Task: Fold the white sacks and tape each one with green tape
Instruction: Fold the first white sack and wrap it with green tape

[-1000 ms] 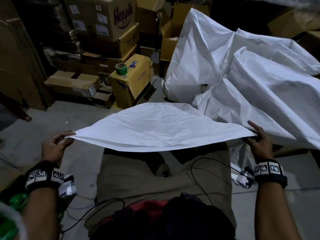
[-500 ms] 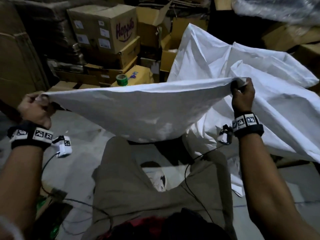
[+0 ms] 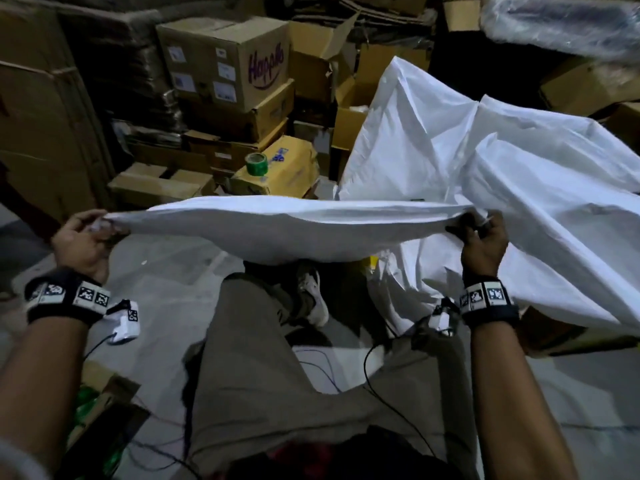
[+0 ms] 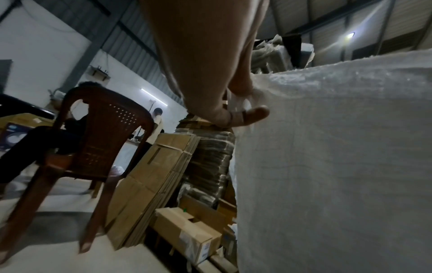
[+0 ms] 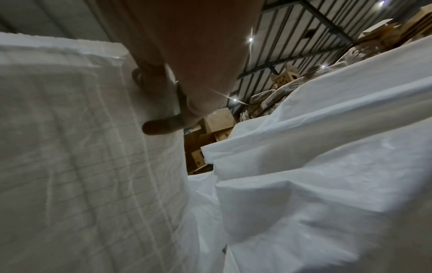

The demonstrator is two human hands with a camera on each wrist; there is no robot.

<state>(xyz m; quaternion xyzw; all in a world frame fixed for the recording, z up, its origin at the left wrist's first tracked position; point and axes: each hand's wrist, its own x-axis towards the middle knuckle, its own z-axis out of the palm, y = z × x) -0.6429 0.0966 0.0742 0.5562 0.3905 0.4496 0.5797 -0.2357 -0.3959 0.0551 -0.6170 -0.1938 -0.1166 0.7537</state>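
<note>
I hold a white woven sack (image 3: pixel 294 230) stretched wide in the air above my knees. My left hand (image 3: pixel 88 233) grips its left corner, and my right hand (image 3: pixel 481 233) grips its right corner. In the left wrist view my left hand (image 4: pixel 243 107) curls over the sack (image 4: pixel 332 166) edge. The right wrist view has my right hand (image 5: pixel 161 103) pinching the sack (image 5: pixel 77 147) top. A green tape roll (image 3: pixel 257 164) stands on a yellow box (image 3: pixel 291 171) beyond the sack. A heap of loose white sacks (image 3: pixel 502 174) lies to the right.
Stacked cardboard boxes (image 3: pixel 228 64) fill the back wall. A brown plastic chair (image 4: pixel 98 140) with a seated person stands to my left, and flattened cartons (image 4: pixel 154 184) lean beside it. Cables (image 3: pixel 374 375) trail over my lap. Grey floor (image 3: pixel 180 265) lies below the sack.
Both hands first rose with the sack, spreading it wide; now they have come down somewhat and the sack billows flatter, its top edge pulled taut.
</note>
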